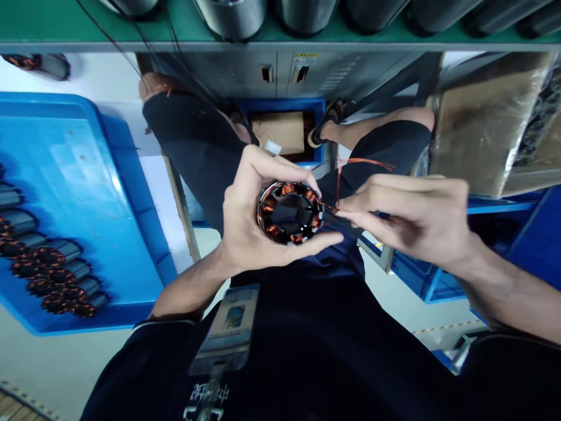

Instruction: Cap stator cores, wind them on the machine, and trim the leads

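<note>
My left hand is wrapped around a motor stator, a dark ring with copper windings inside, its open end facing up at me. The thumb and fingers press on its outer side. At the stator's right edge, my right hand pinches thin copper wire between thumb and forefinger. One stretch runs from the fingertips to the stator rim, and a loose reddish end sticks up and off to the right. The other fingers of this hand are curled in.
To the left, a blue tray holds several wound stators. Metal cylinders line the green bench ahead. A blue bin with cardboard lies between my feet. Plastic-wrapped cardboard stands at right, above blue crates.
</note>
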The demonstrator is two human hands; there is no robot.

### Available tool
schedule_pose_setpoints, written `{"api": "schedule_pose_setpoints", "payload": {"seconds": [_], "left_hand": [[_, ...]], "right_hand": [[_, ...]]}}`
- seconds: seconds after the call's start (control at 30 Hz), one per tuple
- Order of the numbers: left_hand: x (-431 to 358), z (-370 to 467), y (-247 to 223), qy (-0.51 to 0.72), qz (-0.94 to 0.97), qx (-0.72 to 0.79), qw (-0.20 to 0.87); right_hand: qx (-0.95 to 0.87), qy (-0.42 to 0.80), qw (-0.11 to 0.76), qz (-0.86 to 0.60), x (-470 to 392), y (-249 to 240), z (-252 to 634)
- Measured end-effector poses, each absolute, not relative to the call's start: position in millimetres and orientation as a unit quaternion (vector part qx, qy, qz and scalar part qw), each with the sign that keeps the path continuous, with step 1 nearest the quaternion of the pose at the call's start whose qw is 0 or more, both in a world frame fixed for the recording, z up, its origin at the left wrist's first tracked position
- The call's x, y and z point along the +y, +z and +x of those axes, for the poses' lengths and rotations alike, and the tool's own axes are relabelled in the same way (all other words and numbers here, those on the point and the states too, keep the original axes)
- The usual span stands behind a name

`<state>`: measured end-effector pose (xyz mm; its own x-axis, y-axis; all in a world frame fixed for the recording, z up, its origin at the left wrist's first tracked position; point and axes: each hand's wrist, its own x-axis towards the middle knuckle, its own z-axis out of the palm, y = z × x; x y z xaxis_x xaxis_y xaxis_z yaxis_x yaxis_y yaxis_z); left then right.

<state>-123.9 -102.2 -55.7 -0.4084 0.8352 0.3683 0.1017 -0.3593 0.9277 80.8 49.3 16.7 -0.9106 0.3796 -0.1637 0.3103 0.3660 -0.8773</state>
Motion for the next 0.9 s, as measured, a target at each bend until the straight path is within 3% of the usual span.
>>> {"api": "schedule_pose_setpoints", "payload": {"seconds": [0.1,0.2,0.37,0.57,0.7,0.8,0.9], "left_hand": [[-101,-123,-68,0.685,0.474,0.506,0.224],[-108,-125,-62,0.636,0.476,0.550,0.258],[-113,-129,-49,0.618,0.499,0.549,0.262],[-116,-130,-52,0.588,0.511,0.547,0.306],[-126,-133,-71,0.500,0.580,0.614,0.191],[-132,-133,-85,0.451,0.614,0.634,0.132],[-130,-130,-85,0.454,0.639,0.612,0.109]], "right_hand": [[-0.872,0.453,0.062,-0.173,54,18,86],[-0.889,0.407,0.097,-0.185,53,39,87],[-0.855,0.483,0.044,-0.185,44,57,74],[-0.819,0.541,0.044,-0.186,66,-1,72],[-0.818,0.513,0.018,-0.258,94,-35,87],[-0.851,0.422,0.072,-0.305,87,-17,88],[-0.835,0.490,0.029,-0.248,56,10,76]]}}
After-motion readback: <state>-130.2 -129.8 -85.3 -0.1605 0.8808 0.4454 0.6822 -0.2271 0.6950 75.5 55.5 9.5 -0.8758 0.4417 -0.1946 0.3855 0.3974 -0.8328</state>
